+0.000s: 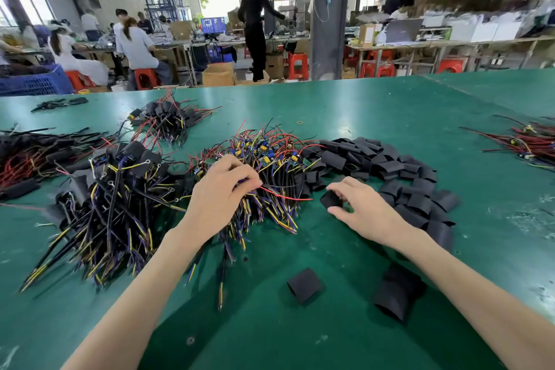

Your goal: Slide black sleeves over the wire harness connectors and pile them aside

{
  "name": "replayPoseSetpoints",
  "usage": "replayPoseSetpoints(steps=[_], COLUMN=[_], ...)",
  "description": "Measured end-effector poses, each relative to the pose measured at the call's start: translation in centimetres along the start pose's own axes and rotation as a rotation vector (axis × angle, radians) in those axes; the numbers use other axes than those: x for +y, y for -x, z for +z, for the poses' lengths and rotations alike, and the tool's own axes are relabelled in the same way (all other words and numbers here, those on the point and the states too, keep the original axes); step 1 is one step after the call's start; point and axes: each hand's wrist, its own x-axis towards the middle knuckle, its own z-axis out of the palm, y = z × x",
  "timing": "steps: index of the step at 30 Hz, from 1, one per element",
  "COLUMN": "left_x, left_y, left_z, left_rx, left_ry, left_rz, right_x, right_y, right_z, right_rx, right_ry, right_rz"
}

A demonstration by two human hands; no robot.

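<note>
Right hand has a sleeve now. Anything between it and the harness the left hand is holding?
Nearly clear. Bare green mat separates the black sleeve in the right hand from the harness wires gripped by the left hand. One red wire juts from that grip across the gap, ending just short of the sleeve.

A wide workshop hall was seen beyond the green-matted desk (390, 105). A dark steel column (326, 24) was set mid-room, long wooden workbenches (450, 43) and red plastic stools (297, 64) were ranged behind it, and daylight was admitted through large paned windows (33, 9).
</note>
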Motion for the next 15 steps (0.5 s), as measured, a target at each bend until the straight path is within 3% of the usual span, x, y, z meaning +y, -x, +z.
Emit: replayPoseSetpoints(steps=[9,15], left_x=[0.28,0.33], left_y=[0.25,0.58], left_z=[-0.13,0.36], left_rx=[0.121,0.114], left_ry=[0.161,0.156], left_rz=[-0.001,0.023], right_x=[-0.41,-0.7], right_y=[0.15,0.21], right_z=[0.36,-0.1], right_rx=[-0.109,-0.155], right_ry=[0.204,0.609], right_rz=[0.046,-0.04])
